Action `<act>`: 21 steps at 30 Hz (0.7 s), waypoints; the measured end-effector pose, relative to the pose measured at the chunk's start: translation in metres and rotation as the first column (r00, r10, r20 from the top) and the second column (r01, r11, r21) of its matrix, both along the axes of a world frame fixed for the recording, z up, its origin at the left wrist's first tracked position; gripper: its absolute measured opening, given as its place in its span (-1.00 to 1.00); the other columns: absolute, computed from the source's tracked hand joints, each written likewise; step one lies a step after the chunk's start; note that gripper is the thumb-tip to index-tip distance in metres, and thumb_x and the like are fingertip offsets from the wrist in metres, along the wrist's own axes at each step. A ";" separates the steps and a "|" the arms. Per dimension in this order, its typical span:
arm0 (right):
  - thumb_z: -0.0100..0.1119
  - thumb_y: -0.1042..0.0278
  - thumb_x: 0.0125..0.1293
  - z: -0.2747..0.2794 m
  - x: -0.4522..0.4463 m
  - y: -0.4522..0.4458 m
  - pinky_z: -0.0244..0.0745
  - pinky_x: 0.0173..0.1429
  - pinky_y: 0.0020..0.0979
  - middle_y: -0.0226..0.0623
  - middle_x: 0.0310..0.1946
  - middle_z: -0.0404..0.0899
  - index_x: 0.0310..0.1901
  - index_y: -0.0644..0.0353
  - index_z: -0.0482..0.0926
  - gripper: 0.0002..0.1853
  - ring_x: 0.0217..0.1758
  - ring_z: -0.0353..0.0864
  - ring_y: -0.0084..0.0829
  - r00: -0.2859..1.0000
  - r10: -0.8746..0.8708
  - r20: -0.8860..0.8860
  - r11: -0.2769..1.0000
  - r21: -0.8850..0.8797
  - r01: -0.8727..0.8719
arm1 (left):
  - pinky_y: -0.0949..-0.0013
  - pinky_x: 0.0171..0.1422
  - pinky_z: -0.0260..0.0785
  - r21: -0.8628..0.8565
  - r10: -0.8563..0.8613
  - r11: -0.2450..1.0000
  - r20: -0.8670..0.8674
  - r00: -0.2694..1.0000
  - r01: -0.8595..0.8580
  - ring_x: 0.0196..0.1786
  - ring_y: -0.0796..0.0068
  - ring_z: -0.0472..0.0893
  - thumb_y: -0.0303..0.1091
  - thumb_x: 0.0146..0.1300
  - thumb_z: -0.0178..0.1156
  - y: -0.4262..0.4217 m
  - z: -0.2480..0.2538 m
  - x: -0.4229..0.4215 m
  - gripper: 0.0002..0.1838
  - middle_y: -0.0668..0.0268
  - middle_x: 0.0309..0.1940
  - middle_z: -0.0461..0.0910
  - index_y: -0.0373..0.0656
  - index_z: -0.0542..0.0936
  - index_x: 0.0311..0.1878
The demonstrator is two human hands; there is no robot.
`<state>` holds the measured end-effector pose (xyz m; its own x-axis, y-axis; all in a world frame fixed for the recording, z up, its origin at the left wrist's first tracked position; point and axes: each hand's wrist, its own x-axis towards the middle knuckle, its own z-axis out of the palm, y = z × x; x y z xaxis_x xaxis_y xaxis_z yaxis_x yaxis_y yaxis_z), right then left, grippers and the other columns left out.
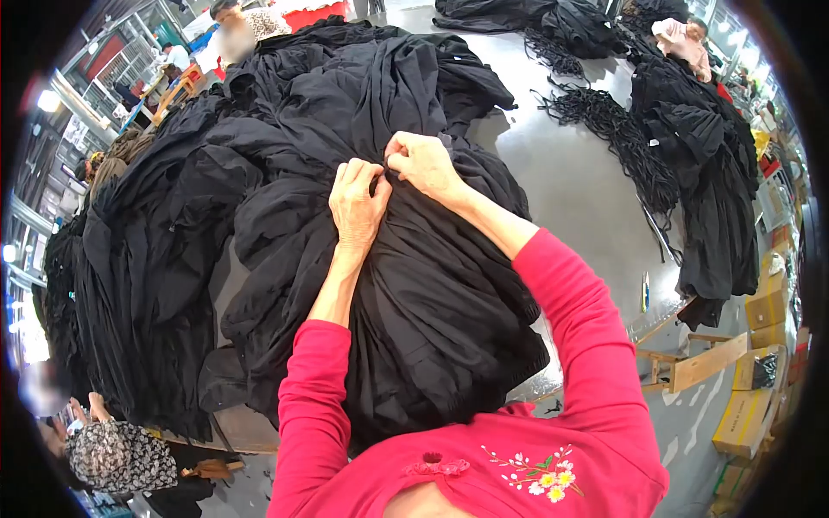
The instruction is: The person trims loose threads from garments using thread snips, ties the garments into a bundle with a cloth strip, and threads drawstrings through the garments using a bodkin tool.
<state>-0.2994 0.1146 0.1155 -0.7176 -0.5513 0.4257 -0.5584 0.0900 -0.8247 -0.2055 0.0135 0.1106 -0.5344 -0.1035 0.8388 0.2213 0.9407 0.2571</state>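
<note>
A large heap of black cloth (432, 293), perhaps garments, spreads in front of me over the table. Its folds run together towards one gathered spot between my hands. My left hand (356, 200) is closed on the cloth there, thumb and fingers pinched. Just right of it and slightly farther off, my right hand (425, 168) is also closed, fingertips pinching at the same gather. The two hands are almost touching. Whether a thin strip lies between the fingertips is too dark to tell.
Black strips (617, 138) lie on the shiny metal table (553, 173), beside more black cloth (699, 164) on the right. A small snipping tool (645, 292) rests near its edge. A wooden bench (708, 361) and cardboard boxes (744, 423) stand lower right. Other people work around the table.
</note>
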 end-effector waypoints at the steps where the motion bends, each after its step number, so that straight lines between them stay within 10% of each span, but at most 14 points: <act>1: 0.09 0.36 0.02 0.001 -0.005 0.000 0.46 -0.37 -0.36 -0.25 -0.55 0.54 -0.51 0.21 0.52 -0.89 -0.45 0.58 -0.28 1.000 0.005 0.000 1.000 -0.001 -0.005 | 0.32 -0.28 0.30 0.046 -0.025 0.999 0.015 1.000 0.025 -0.36 0.28 0.42 -0.56 -0.17 0.19 -0.001 0.001 0.000 -0.86 0.29 -0.49 0.41 -0.22 0.47 -0.46; 3: 0.07 0.34 0.05 0.011 -0.003 0.004 0.49 -0.37 -0.33 -0.29 -0.49 0.51 -0.49 0.14 0.54 -0.90 -0.43 0.59 -0.30 0.783 0.063 -0.619 0.990 0.136 0.027 | 0.32 -0.27 0.29 0.129 -0.064 0.990 0.062 0.996 0.056 -0.36 0.30 0.41 -0.54 -0.16 0.20 -0.001 0.000 0.003 -0.87 0.30 -0.49 0.41 -0.22 0.48 -0.46; 8: 0.08 0.39 -0.01 0.030 -0.010 0.010 0.48 -0.42 -0.31 -0.35 -0.50 0.46 -0.47 0.10 0.47 -0.95 -0.46 0.55 -0.26 0.558 0.321 -0.765 0.897 0.435 0.079 | 0.34 -0.23 0.26 0.228 -0.142 0.967 0.120 0.983 0.112 -0.34 0.30 0.40 -0.51 -0.11 0.20 -0.008 -0.005 0.004 -0.90 0.31 -0.48 0.43 -0.21 0.49 -0.47; 11: 0.07 0.43 0.01 0.015 -0.017 0.012 0.44 -0.42 -0.37 -0.28 -0.48 0.50 -0.41 0.19 0.49 -0.91 -0.50 0.55 -0.31 0.705 0.158 -0.691 0.982 0.187 -0.037 | 0.35 -0.23 0.26 0.257 -0.158 0.958 0.098 0.982 0.129 -0.34 0.32 0.41 -0.52 -0.09 0.20 -0.007 -0.005 0.003 -0.90 0.33 -0.48 0.44 -0.20 0.51 -0.44; 14: 0.04 0.45 0.11 0.004 0.001 0.011 0.36 -0.40 -0.59 -0.40 -0.53 0.50 -0.32 0.30 0.51 -0.86 -0.52 0.44 -0.65 0.961 0.093 0.259 0.994 -0.081 -0.074 | 0.44 -0.20 0.27 0.237 -0.157 0.963 0.090 0.983 0.132 -0.31 0.40 0.43 -0.58 -0.05 0.20 -0.006 -0.005 0.007 -0.88 0.32 -0.47 0.43 -0.27 0.51 -0.39; 16: 0.05 0.44 0.12 0.004 -0.003 0.015 0.35 -0.37 -0.62 -0.43 -0.52 0.49 -0.31 0.34 0.51 -0.85 -0.52 0.42 -0.65 0.900 0.182 0.397 0.982 -0.115 -0.148 | 0.43 -0.19 0.26 0.234 -0.159 0.963 0.093 0.983 0.133 -0.31 0.41 0.42 -0.57 -0.05 0.20 -0.006 -0.005 0.009 -0.89 0.33 -0.47 0.43 -0.25 0.52 -0.39; 21: 0.04 0.48 0.07 0.022 -0.007 0.019 0.37 -0.36 -0.54 -0.40 -0.53 0.50 -0.35 0.26 0.51 -0.89 -0.49 0.46 -0.59 0.945 0.324 -0.037 0.936 0.159 -0.315 | 0.36 -0.12 0.20 0.188 -0.171 0.973 0.196 0.966 0.134 -0.25 0.34 0.35 -0.51 -0.07 0.22 -0.009 -0.004 0.008 -0.85 0.32 -0.41 0.40 -0.18 0.48 -0.38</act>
